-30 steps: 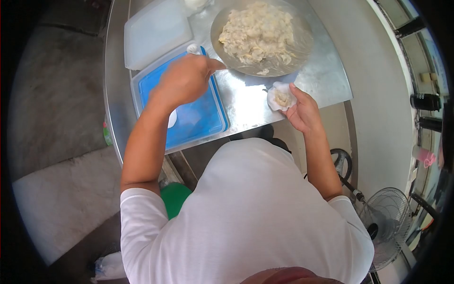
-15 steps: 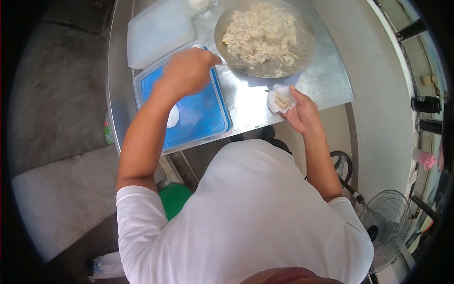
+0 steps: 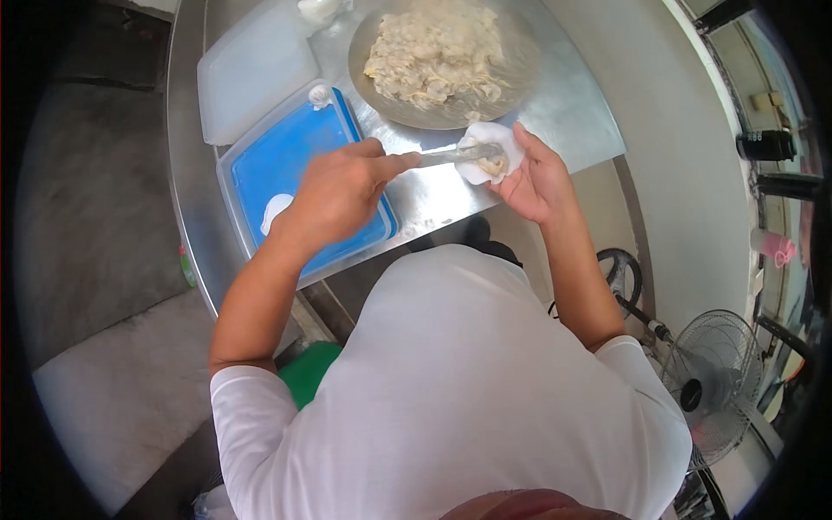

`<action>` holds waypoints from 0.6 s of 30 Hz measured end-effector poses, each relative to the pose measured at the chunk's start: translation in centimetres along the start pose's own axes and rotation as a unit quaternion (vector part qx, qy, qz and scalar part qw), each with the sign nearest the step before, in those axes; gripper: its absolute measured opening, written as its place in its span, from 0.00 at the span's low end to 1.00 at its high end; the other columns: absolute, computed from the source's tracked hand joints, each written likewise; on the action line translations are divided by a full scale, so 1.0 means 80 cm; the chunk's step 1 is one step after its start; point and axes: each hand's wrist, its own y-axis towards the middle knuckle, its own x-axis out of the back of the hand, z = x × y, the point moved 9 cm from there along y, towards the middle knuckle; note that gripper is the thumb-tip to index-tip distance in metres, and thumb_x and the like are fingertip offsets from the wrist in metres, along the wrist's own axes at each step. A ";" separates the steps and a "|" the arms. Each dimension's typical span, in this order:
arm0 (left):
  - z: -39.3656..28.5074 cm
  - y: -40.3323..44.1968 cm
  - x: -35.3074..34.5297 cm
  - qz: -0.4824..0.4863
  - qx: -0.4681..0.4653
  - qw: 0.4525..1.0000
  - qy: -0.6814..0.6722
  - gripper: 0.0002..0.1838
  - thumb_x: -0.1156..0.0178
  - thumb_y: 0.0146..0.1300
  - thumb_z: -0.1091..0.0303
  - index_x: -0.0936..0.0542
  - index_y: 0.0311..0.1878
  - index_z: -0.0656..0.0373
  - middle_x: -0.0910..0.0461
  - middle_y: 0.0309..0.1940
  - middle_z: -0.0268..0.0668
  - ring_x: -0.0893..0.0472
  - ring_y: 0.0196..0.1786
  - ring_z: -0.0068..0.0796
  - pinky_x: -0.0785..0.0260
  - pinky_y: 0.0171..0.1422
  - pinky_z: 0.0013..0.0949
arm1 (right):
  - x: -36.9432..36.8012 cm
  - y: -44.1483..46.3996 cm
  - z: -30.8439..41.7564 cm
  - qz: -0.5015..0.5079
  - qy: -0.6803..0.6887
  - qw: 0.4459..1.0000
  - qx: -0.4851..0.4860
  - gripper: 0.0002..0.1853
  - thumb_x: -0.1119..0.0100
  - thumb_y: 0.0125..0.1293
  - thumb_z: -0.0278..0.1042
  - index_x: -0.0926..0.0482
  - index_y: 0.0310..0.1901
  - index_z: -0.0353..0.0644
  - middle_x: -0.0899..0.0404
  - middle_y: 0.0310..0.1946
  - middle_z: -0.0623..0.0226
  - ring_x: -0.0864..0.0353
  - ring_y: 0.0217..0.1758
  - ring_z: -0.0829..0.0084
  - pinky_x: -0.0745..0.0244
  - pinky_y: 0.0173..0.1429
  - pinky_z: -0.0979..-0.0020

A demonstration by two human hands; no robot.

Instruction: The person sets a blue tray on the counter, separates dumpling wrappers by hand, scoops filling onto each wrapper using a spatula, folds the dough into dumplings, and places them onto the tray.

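My left hand (image 3: 347, 186) grips the handle of a flat metal spatula (image 3: 442, 158). The spatula's blade presses on pale filling (image 3: 494, 163) inside a round white dough wrapper (image 3: 477, 134). Cupping that wrapper from the right is my right hand (image 3: 539, 178), palm turned up and thumb at its edge. Just beyond both hands, a wide metal bowl (image 3: 368, 97) holds a heap of pale, lumpy filling (image 3: 438, 56). Below and left of my left hand, a loose white wrapper (image 3: 276, 212) lies on a blue tray (image 3: 260, 165). One pleated dumpling (image 3: 320, 95) sits at the tray's far corner.
A translucent plastic lid or box (image 3: 256, 78) lies on the metal table (image 3: 581, 121), beside a white bundle (image 3: 321, 10). A standing fan (image 3: 715, 381) is at the lower right, near the wall (image 3: 667, 147). Something green (image 3: 308, 373) shows under the table's left side.
My left hand has moved from above the tray's far side toward the wrapper, bringing the spatula onto its filling. My right hand still holds the wrapper. The whole view has shifted slightly.
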 end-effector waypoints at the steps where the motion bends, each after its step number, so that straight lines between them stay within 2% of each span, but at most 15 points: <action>1: 0.001 -0.001 0.005 0.000 -0.002 1.000 -0.001 0.24 0.39 0.59 0.84 0.14 0.56 0.49 0.21 0.32 0.39 0.21 0.33 0.40 0.29 0.38 0.39 | -0.003 0.001 0.003 -0.007 0.001 1.000 0.006 0.23 0.55 0.80 0.42 0.34 0.67 0.33 0.23 0.61 0.51 0.22 0.65 0.54 0.27 0.68 0.50; 3: 0.013 -0.004 0.021 -0.013 0.034 0.997 -0.069 0.24 0.39 0.58 0.84 0.14 0.55 0.49 0.21 0.32 0.40 0.20 0.34 0.43 0.29 0.38 0.41 | 0.001 0.002 0.008 -0.020 -0.027 0.999 0.024 0.24 0.55 0.80 0.42 0.34 0.67 0.32 0.23 0.61 0.51 0.22 0.65 0.55 0.26 0.68 0.50; 6: -0.012 0.001 0.029 -0.023 -0.007 1.000 0.001 0.23 0.39 0.59 0.84 0.14 0.55 0.50 0.21 0.32 0.42 0.20 0.34 0.43 0.28 0.38 0.41 | -0.007 0.001 0.009 -0.021 -0.069 0.997 0.029 0.24 0.54 0.80 0.42 0.33 0.66 0.31 0.23 0.60 0.50 0.21 0.64 0.55 0.25 0.68 0.50; 8: -0.010 0.001 0.027 -0.006 0.000 1.000 -0.008 0.22 0.39 0.59 0.83 0.14 0.55 0.51 0.20 0.33 0.43 0.20 0.35 0.44 0.28 0.39 0.41 | -0.011 0.003 0.009 -0.010 -0.079 0.996 0.028 0.23 0.53 0.80 0.41 0.32 0.65 0.29 0.22 0.59 0.50 0.20 0.63 0.55 0.25 0.67 0.51; 10: -0.004 0.008 0.024 0.016 0.000 1.000 -0.017 0.21 0.39 0.60 0.82 0.14 0.55 0.52 0.18 0.35 0.44 0.19 0.36 0.45 0.27 0.40 0.41 | 0.005 0.003 0.016 -0.032 -0.133 0.990 0.043 0.25 0.54 0.80 0.42 0.31 0.64 0.26 0.24 0.61 0.47 0.22 0.65 0.54 0.28 0.71 0.53; 12: 0.034 0.009 0.038 -0.017 0.071 0.997 0.006 0.18 0.40 0.63 0.79 0.15 0.56 0.55 0.16 0.40 0.47 0.17 0.41 0.47 0.25 0.45 0.42 | 0.015 -0.002 0.023 -0.044 -0.163 0.984 0.056 0.24 0.52 0.79 0.40 0.31 0.63 0.26 0.23 0.60 0.47 0.22 0.64 0.54 0.28 0.70 0.53; 13: 0.047 0.019 0.028 -0.021 0.078 0.997 0.009 0.18 0.40 0.63 0.79 0.15 0.56 0.55 0.16 0.40 0.47 0.17 0.41 0.47 0.25 0.45 0.42 | 0.017 -0.002 0.026 -0.053 -0.194 0.977 0.067 0.23 0.51 0.79 0.39 0.30 0.63 0.26 0.23 0.60 0.48 0.21 0.63 0.54 0.27 0.69 0.52; 15: 0.080 0.042 -0.018 0.033 0.137 0.982 0.124 0.17 0.39 0.66 0.72 0.16 0.58 0.55 0.16 0.47 0.49 0.18 0.48 0.51 0.25 0.53 0.42 | 0.005 0.000 0.021 -0.035 -0.180 0.982 0.046 0.22 0.50 0.78 0.37 0.30 0.62 0.26 0.22 0.59 0.48 0.20 0.63 0.55 0.26 0.68 0.52; 16: 0.075 0.043 -0.025 0.030 0.140 0.981 0.127 0.17 0.39 0.66 0.72 0.16 0.58 0.55 0.16 0.47 0.49 0.18 0.48 0.51 0.25 0.53 0.42 | -0.003 -0.002 0.019 -0.027 -0.162 0.986 0.031 0.21 0.49 0.77 0.36 0.30 0.62 0.26 0.22 0.58 0.48 0.20 0.62 0.55 0.25 0.67 0.52; 18: 0.042 0.053 -0.005 -0.122 0.083 0.982 0.121 0.17 0.40 0.71 0.64 0.18 0.60 0.58 0.16 0.51 0.47 0.18 0.53 0.49 0.27 0.61 0.43 | -0.043 -0.007 0.018 0.008 -0.122 0.992 0.015 0.20 0.47 0.76 0.34 0.29 0.61 0.26 0.21 0.57 0.50 0.19 0.60 0.57 0.24 0.66 0.55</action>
